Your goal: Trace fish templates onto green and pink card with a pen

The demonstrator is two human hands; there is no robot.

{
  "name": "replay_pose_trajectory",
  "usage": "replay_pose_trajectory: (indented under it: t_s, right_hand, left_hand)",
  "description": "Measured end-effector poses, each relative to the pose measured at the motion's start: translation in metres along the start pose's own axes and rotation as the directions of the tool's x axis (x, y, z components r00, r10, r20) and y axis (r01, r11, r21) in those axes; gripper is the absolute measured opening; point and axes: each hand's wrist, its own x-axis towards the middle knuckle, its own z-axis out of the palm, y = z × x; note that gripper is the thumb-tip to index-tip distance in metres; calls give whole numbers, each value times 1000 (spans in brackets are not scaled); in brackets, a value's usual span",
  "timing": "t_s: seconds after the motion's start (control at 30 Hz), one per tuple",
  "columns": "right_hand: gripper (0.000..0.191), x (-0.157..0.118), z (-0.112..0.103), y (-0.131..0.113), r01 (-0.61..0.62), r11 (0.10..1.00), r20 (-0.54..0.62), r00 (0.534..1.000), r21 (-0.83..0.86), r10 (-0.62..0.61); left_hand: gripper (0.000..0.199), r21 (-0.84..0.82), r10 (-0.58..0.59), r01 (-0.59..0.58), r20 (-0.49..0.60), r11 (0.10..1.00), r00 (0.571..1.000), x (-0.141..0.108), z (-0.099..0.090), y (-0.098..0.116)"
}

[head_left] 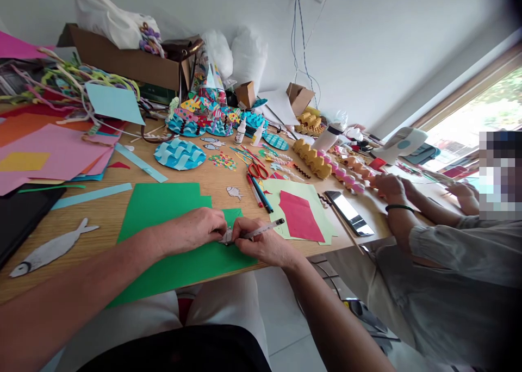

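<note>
Nearest, the green sheet [157,214] lies flat on the table [108,217], its front edge above the person's lap. Over it, the two hands meet at a small grey scrap [227,235]. The left hand [206,225] pinches the scrap in its fingertips. The right hand [263,244] is closed around a pen [263,229], whose dark end points up and away to the right; its fingertips come close to the scrap (whether they touch it too, I cannot tell).

Out to the left lies a large paper fish [51,249], beside a black tablet [26,214]. To the right, a red sheet [300,217] rests on a pale green one, with a phone [350,214] beyond its right edge.

Past the hands come a small fish [234,192], two markers [261,192] and red scissors [258,169]. Farther back are a woven blue disc [179,154], a scatter of coloured dots [223,161] and two glue bottles [240,131]. On the right, a co-worker's hands [389,187] are over the table. At the wall stands a cardboard box [126,67] with a white bag [110,21] on top.
</note>
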Motion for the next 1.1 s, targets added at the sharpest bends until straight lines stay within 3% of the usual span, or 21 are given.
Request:
replay_pose_trajectory:
  t_s: [0.37, 1.1]
  right_hand:
    - [16, -3, -2, 2, -10, 1000, -17, 1000, 28, 11]
    - [14, -1, -3, 1, -13, 1000, -30, 999, 22, 14]
  left_hand:
    - [19, 80, -88, 92, -50, 993, 995, 1, 13, 9]
    - [18, 111, -107, 115, -74, 987, 992, 1, 17, 8]
